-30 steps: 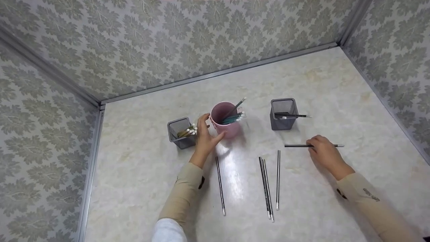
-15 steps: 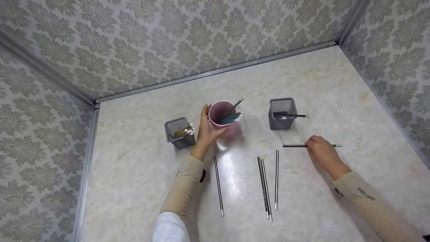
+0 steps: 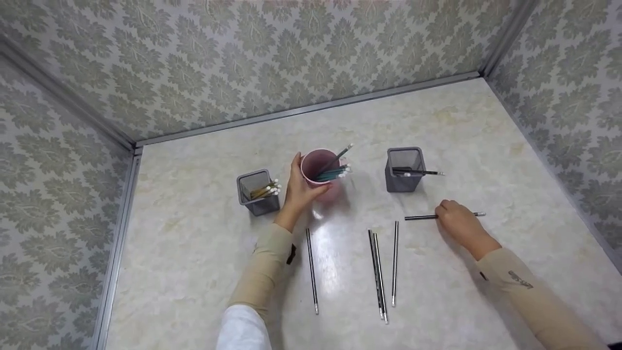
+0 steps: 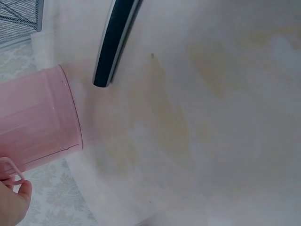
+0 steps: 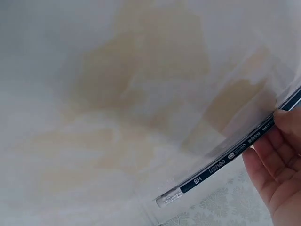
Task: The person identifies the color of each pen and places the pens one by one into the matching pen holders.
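My left hand grips the left side of a pink cup, its thumb across the front below the rim. Several green pencils lean in the cup. The left wrist view shows fingertips at the handle of the pink cup. In front of the right mesh holder, my right hand pinches a black striped pencil that lies sideways. Up close, the right wrist view has thumb and fingers on this pencil, its silver eraser end pointing away from the hand.
A grey mesh holder with several yellowish pencils stands left of the cup. Another mesh holder, at right, contains dark pencils. Toward me lie a lone striped pencil, a close pair of pencils and another pencil.
My left hand has closed in on the cup, its thumb now farther along the front. The right hand keeps its hold on the pencil, nearly still. The head view has shifted slightly.
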Motion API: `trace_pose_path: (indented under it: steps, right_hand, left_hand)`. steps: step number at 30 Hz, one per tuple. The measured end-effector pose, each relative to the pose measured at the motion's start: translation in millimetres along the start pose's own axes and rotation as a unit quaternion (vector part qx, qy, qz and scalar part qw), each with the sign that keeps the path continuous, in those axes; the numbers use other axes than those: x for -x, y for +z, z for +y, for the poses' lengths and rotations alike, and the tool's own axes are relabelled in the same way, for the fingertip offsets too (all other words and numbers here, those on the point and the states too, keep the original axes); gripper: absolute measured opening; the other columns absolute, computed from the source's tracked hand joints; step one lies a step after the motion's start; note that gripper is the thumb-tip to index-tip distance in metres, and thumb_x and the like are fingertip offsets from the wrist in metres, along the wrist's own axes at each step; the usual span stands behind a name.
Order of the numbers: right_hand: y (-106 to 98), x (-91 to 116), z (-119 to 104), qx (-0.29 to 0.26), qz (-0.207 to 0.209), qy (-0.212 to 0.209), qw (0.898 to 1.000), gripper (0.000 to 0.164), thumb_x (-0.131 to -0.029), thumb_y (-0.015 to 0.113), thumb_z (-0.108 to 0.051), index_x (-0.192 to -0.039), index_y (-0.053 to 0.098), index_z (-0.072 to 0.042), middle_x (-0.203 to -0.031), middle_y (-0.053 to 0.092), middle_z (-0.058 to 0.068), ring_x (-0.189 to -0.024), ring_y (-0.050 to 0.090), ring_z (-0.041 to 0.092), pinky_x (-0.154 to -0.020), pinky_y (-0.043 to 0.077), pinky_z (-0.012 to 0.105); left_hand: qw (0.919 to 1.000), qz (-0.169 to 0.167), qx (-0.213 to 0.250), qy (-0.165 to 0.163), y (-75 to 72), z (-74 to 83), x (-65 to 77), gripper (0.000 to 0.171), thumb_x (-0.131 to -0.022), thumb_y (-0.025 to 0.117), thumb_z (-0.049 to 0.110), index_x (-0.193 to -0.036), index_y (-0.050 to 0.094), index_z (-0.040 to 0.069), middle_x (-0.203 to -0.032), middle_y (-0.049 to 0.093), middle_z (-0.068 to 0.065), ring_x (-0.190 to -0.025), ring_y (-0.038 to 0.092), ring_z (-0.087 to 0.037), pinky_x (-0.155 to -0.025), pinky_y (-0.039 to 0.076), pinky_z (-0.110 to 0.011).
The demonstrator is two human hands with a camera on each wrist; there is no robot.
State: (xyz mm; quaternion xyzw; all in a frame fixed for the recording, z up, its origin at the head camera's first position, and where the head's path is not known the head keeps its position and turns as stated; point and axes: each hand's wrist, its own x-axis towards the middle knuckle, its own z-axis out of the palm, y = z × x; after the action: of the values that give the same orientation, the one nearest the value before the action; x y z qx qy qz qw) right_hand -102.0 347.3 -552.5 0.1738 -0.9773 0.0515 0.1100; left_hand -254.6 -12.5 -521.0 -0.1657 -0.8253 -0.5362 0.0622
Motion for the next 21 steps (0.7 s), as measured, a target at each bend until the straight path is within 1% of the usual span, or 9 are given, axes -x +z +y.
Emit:
trace_pose_path:
  steps: [2,7,11,14,17,21]
  right_hand:
    - [0.9,0.0,0.9,0.006,-0.012,-0.001,1.0,0.011,-0.076,0.067,0.013,-0.083,0.062,0.007,-0.081,0.058,0.017,-0.073,0.057,0.029,-0.063,0.053,0.037]
    - [2.5,1.0,4.6,0.013,-0.034,-0.011,0.999,0.008,-0.078,0.068,0.007,-0.081,0.061,0.004,-0.079,0.057,0.015,-0.072,0.056,0.029,-0.063,0.052,0.038]
    - [-0.4,1.2,7.4,-0.01,-0.044,-0.012,0.999,0.006,-0.079,0.067,0.002,-0.081,0.062,0.001,-0.081,0.059,0.014,-0.074,0.057,0.029,-0.067,0.051,0.041]
    - [-4.4,0.8,7.8,-0.03,-0.05,-0.002,0.998,0.006,-0.08,0.067,0.0,-0.084,0.062,-0.001,-0.082,0.062,0.012,-0.076,0.059,0.028,-0.07,0.051,0.041]
    - [-8.1,0.2,7.3,-0.043,-0.041,-0.006,0.998,0.008,-0.082,0.067,-0.002,-0.087,0.061,-0.003,-0.08,0.063,0.01,-0.073,0.06,0.027,-0.068,0.052,0.04]
    - [-8.9,1.5,6.1,-0.046,0.002,-0.035,0.998,0.018,-0.08,0.071,-0.003,-0.092,0.058,-0.004,-0.077,0.063,0.007,-0.069,0.061,0.023,-0.064,0.051,0.037]
  left_hand:
    - [0.9999,-0.001,0.008,-0.006,0.7,-0.6,1.4,0.11,-0.061,0.089,0.012,-0.144,0.02,-0.008,-0.142,0.042,-0.024,-0.132,0.042,-0.032,-0.113,0.031,-0.039]
    - [0.9998,-0.002,0.018,-0.007,2.8,-2.1,4.5,0.109,-0.061,0.089,0.011,-0.144,0.021,-0.009,-0.142,0.041,-0.025,-0.132,0.041,-0.032,-0.113,0.03,-0.039]
    - [0.9998,-0.001,0.018,-0.01,2.7,-2.0,5.3,0.108,-0.062,0.088,0.011,-0.144,0.021,-0.008,-0.143,0.04,-0.025,-0.132,0.041,-0.032,-0.114,0.03,-0.039]
    - [0.9997,-0.003,0.019,-0.013,1.5,-0.9,4.5,0.108,-0.063,0.088,0.012,-0.145,0.02,-0.007,-0.144,0.039,-0.024,-0.133,0.04,-0.032,-0.114,0.03,-0.04]
    - [0.9998,-0.003,0.014,-0.015,0.0,0.0,3.1,0.11,-0.063,0.088,0.013,-0.146,0.019,-0.006,-0.144,0.039,-0.024,-0.134,0.039,-0.031,-0.114,0.029,-0.039]
    - [0.9998,-0.005,0.01,-0.014,0.0,0.4,2.9,0.11,-0.064,0.088,0.013,-0.146,0.018,-0.006,-0.144,0.04,-0.023,-0.133,0.04,-0.031,-0.114,0.03,-0.039]
